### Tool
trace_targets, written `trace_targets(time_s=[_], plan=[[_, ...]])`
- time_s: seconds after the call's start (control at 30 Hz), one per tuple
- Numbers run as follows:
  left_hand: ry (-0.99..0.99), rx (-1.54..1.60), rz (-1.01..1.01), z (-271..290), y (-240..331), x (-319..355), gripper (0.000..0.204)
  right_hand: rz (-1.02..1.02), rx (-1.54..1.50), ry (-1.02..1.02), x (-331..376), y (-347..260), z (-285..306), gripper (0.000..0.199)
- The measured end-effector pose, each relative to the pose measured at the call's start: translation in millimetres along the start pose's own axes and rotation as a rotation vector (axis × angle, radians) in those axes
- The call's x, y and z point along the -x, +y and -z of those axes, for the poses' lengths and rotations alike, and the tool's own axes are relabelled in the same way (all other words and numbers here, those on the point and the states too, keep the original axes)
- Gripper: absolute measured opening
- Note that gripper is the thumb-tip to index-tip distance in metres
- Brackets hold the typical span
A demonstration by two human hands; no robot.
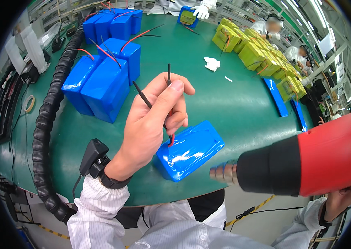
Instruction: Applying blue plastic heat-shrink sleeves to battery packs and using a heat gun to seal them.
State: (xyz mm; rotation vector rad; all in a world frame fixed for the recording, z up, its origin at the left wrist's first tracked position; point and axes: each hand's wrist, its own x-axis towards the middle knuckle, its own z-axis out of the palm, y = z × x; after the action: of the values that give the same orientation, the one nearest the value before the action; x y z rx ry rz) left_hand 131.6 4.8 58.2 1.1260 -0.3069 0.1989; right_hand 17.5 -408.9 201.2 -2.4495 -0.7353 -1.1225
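Observation:
My left hand [152, 110] is closed, pinching the wire leads [143, 95] of a blue-wrapped battery pack [192, 151]. Black sleeves cover the upper lengths of these leads, and red shows where they leave the pack. The pack lies on the green table just below that hand, its shiny wrap creased. In my right hand [342, 200], mostly hidden behind the tool, is a red and black heat gun [329, 153]. Its metal nozzle [224, 173] points left, close to the pack's right side but apart from it.
Several finished-looking blue packs [107, 87] stand at the left beside a black corrugated hose [44, 137]. Yellow-green packs [262, 54] line the right edge near flat blue pieces [276, 97]. White scrap [212, 64] lies mid-table. Across it, a co-worker's gloved hand [201, 11] touches another pack.

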Motion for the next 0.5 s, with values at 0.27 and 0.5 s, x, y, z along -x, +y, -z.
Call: trace_targets(time_s=[0.27,0.5], plan=[[-0.008,0.017,-0.006,1,-2,0,0.029,0.218,0.023,-0.310,-18,-6,21,0.033],[0.004,0.025,-0.003,0,-1,1,0.028,0.351,0.100,-0.629,-44,-20,31,0.029]])
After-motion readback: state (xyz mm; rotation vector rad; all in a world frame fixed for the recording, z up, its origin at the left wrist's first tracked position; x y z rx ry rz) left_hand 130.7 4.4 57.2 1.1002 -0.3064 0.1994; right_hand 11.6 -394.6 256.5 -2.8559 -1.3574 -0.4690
